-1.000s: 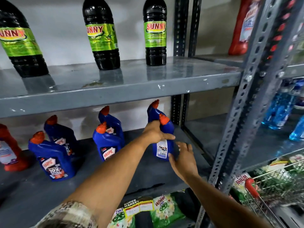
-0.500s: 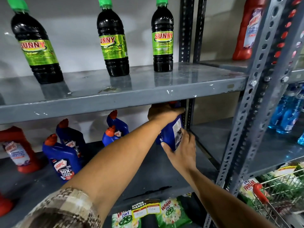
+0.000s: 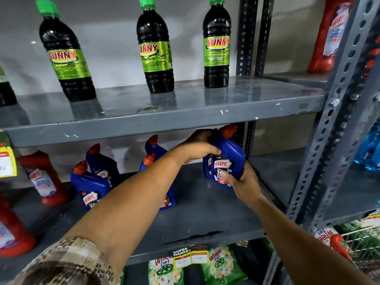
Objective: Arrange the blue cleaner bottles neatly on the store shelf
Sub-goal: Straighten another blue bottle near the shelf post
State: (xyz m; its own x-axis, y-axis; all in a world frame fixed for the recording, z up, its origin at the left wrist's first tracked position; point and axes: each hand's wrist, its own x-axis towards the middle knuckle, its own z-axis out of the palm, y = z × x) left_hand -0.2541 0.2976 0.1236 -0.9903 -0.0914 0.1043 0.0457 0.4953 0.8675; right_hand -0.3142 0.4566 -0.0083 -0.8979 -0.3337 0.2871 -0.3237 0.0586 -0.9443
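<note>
At the right end of the grey middle shelf [image 3: 205,214], both my hands hold one blue Harpic cleaner bottle [image 3: 230,159] with an orange cap, its label facing me. My left hand [image 3: 197,150] grips its shoulder from the left. My right hand [image 3: 245,183] cups its lower right side. A second blue bottle [image 3: 206,168] stands right behind it, mostly hidden. Further left stand two pairs of blue bottles, one pair [image 3: 91,188] near the shelf's left and one pair [image 3: 153,148] partly hidden by my left forearm.
Black Sunny bottles [image 3: 155,58] stand on the upper shelf [image 3: 185,120], whose edge hangs just above my hands. Red cleaner bottles [image 3: 43,177] crowd the left. A perforated upright post [image 3: 320,153] stands to the right. Below are Wheel detergent packs [image 3: 218,262] and a cart [image 3: 359,245].
My right hand, open beside the bottle a second ago, has closed on it. The bottle has been turned so that its front label faces me. My view has tilted upward.
</note>
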